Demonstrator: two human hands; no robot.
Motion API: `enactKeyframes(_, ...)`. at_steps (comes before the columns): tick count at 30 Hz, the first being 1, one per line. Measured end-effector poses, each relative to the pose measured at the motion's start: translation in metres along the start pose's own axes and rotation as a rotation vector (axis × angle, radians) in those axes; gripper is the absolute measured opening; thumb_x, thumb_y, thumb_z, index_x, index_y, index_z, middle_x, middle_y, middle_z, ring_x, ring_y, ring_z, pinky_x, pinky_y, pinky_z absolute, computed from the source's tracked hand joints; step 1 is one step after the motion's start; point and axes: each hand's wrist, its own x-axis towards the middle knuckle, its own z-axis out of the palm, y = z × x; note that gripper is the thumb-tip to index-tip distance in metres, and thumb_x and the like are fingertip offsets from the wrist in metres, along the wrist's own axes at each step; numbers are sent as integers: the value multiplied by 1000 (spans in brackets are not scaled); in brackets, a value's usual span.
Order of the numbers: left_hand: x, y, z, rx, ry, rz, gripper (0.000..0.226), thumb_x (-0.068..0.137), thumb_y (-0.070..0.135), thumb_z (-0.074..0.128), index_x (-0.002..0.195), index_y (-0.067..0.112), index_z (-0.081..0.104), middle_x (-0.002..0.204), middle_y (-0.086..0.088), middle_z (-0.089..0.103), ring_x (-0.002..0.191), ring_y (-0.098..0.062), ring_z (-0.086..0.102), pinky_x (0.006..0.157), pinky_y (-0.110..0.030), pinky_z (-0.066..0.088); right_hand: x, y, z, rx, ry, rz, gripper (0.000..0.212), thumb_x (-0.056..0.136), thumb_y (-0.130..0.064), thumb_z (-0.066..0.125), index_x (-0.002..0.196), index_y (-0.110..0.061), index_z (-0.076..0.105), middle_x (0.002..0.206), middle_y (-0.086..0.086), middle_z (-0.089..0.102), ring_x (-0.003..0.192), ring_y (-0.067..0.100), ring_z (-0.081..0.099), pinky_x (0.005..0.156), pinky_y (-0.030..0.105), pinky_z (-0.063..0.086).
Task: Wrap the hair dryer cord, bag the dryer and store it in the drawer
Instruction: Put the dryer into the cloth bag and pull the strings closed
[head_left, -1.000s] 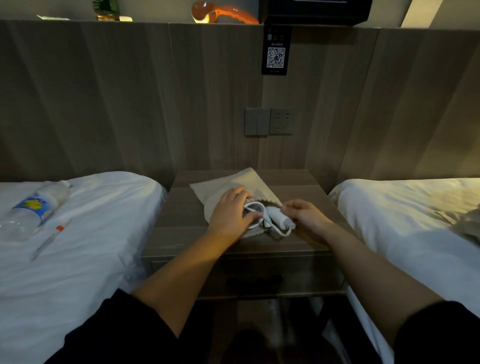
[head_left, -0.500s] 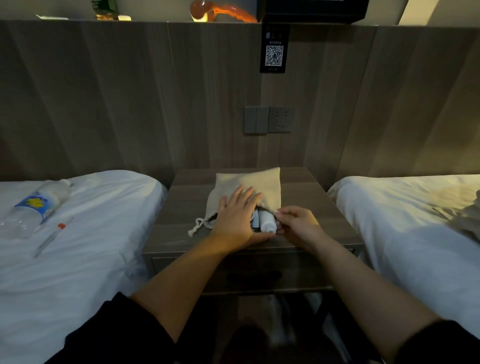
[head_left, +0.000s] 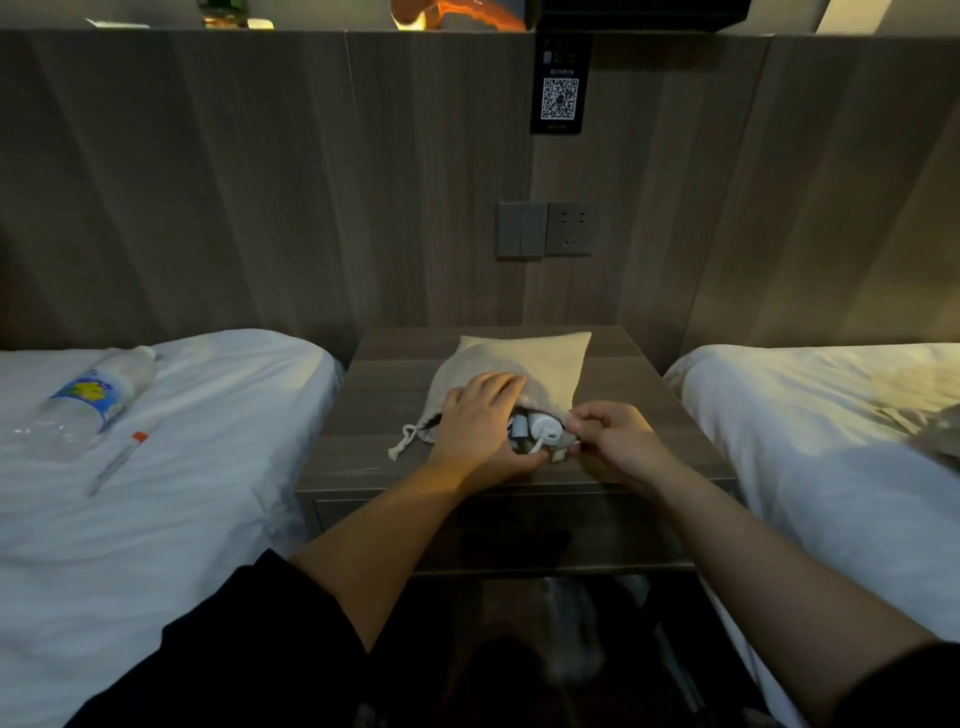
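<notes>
The dryer (head_left: 543, 427) lies mostly inside the bag (head_left: 540, 358) on the tabletop (head_left: 374, 415), its white end showing at the mouth. The left hand (head_left: 480, 421) presses flat to steady it. The right hand (head_left: 618, 436) pinches the bag's rim, likely to draw it over.

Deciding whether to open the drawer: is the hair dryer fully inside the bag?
No, one end of the hair dryer and its cord stick out of the bag.

Dim, warm side light; soft focus, wide-angle bending at edges.
</notes>
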Motion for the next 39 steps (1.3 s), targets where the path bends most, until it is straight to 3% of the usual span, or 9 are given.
enactKeyframes(5, 4, -1, 1, -106, 40, -22, 95, 71, 64, 63, 146, 19, 24, 152, -2, 24, 139, -19, 19, 111, -36, 20, -7, -1, -6, -85, -132, -25, 13, 90, -9, 55, 86, -13, 67, 72, -2, 67, 65, 6, 64, 60, 16, 47)
enactKeyframes(10, 0, -18, -2, -86, 1, 57, 82, 79, 63, 50, 145, 19, 27, 152, -4, 26, 141, -21, 17, 114, -36, 14, -10, 10, -5, -255, 138, -97, 8, 90, -23, 56, 86, -18, 60, 78, 2, 63, 69, 11, 58, 59, 20, 41)
enactKeyframes(16, -9, -51, -6, -9, 66, -325, 42, 91, 39, 49, 123, 12, 48, 124, -12, 52, 113, -30, 49, 86, -39, 44, -8, 23, -5, -549, 172, -72, 36, 84, -41, 61, 101, -11, 51, 92, 5, 60, 85, 24, 57, 68, 32, 43)
enactKeyframes(20, -7, -53, -9, -64, -42, -490, 31, 92, 39, 46, 102, 10, 56, 106, -16, 63, 96, -34, 59, 71, -35, 42, -3, 20, -4, -762, 150, -92, 27, 93, -36, 47, 85, -13, 57, 79, 7, 60, 79, 29, 60, 62, 31, 41)
enactKeyframes(23, -2, -51, -21, -231, -27, -559, 25, 92, 30, 49, 84, 8, 58, 90, -16, 65, 83, -29, 62, 68, -33, 44, -3, 3, -9, -683, 199, -91, 29, 94, -26, 45, 72, -15, 59, 68, 6, 62, 68, 23, 61, 57, 31, 45)
enactKeyframes(28, 28, -40, -80, -743, 76, -514, 29, 90, 17, 58, 62, 8, 53, 35, 3, 52, 26, -3, 45, 31, -15, 35, 13, -63, -30, -475, 313, -109, 41, 91, -20, 47, 51, -12, 54, 51, 5, 55, 52, 20, 52, 51, 27, 40)
enactKeyframes(31, 53, -37, -121, -936, 160, -510, 26, 85, 20, 66, 65, 7, 56, 29, 5, 47, 26, -3, 42, 32, -15, 34, 21, -117, -42, -230, 340, -88, 38, 86, -19, 49, 51, -7, 56, 51, 11, 57, 45, 21, 57, 48, 23, 48)
enactKeyframes(34, 71, -33, -153, -1030, 239, -475, 34, 82, 23, 69, 57, 11, 50, 30, 5, 47, 27, -3, 41, 33, -14, 34, 24, -162, -53, -102, 318, -55, 31, 83, -18, 50, 54, -7, 53, 53, 11, 54, 30, 11, 49, 36, 14, 41)
enactKeyframes(39, 89, -30, -183, -1267, 354, -468, 30, 86, 11, 64, 59, 8, 50, 32, 4, 50, 28, -2, 44, 33, -14, 39, 32, -195, -70, 158, 335, -32, 28, 85, -13, 47, 57, -9, 48, 57, 7, 45, 43, 15, 47, 48, 23, 42)
